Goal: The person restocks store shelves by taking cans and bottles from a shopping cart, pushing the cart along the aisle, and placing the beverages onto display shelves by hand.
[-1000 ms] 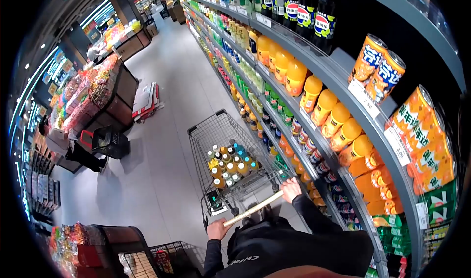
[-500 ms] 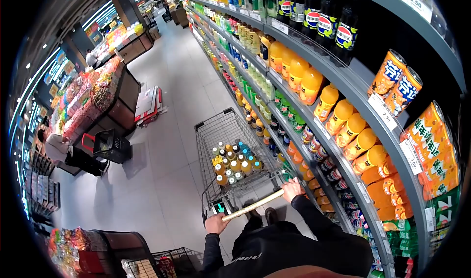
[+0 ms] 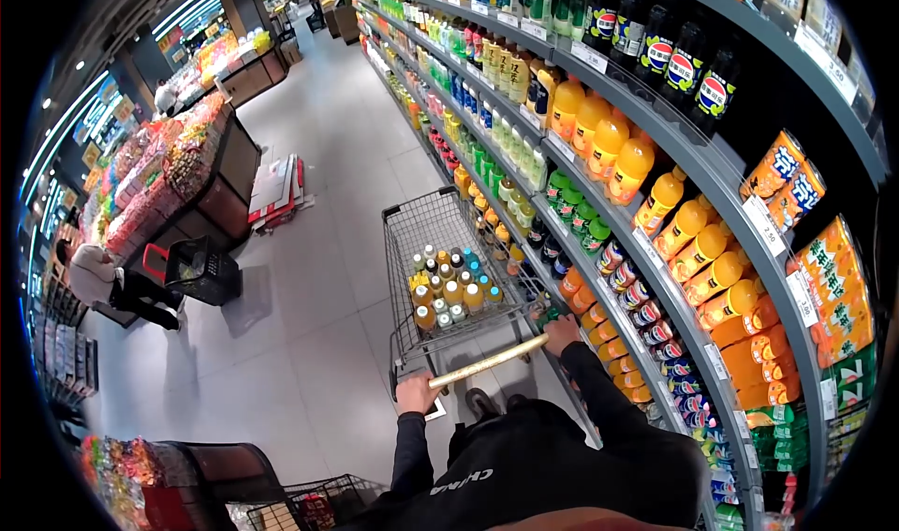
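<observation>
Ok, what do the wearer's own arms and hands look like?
Left hand and right hand: bare, no gloves. Left sleeve and right sleeve: long, near-black, down to about the wrist. The black top has white lettering, apparently CHINA.

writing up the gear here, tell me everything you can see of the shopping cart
The shopping cart is dark, metal-looking wire mesh, open on top, with a pale handle bar. It stands upright on the grey floor, beside the drink shelves. Capped bottles, several yellowish, stand clustered inside toward the handle end. The left hand grips one end of the bar, the right hand the other. Its wheels cannot be made out.
</observation>
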Available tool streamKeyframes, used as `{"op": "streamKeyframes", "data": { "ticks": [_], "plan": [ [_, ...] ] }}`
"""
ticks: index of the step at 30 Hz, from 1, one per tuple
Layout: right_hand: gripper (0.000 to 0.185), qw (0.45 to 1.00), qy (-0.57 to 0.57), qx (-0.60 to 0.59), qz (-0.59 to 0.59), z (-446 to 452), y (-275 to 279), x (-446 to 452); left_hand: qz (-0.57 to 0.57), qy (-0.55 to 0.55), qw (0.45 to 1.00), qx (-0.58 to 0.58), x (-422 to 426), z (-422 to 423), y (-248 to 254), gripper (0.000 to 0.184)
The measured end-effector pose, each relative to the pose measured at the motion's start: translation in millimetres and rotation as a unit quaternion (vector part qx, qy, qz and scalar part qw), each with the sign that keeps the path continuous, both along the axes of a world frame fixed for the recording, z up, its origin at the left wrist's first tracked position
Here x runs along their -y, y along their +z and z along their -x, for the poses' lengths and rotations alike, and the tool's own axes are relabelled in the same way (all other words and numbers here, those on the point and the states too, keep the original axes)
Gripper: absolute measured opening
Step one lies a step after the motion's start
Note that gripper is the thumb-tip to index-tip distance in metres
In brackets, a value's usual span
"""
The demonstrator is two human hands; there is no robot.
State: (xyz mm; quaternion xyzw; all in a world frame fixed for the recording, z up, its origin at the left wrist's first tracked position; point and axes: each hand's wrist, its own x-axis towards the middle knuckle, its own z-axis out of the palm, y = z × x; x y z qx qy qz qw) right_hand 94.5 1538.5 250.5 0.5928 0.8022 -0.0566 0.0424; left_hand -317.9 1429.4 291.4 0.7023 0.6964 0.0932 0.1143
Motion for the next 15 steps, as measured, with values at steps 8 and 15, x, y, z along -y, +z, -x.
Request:
{"op": "streamKeyframes", "data": {
  "ticks": [8, 15],
  "plan": [
    [0.019, 0.994, -0.047, 0.047, 0.085, 17, 32, -48, -0.030, -0.007, 0.999, 0.017, -41, 3, 2, 0.032],
    [0.021, 0.995, -0.053, 0.048, 0.065, 23, 42, -84, -0.050, -0.010, 0.999, 0.001, -77, 1, -4, 0.033]
  ]
}}
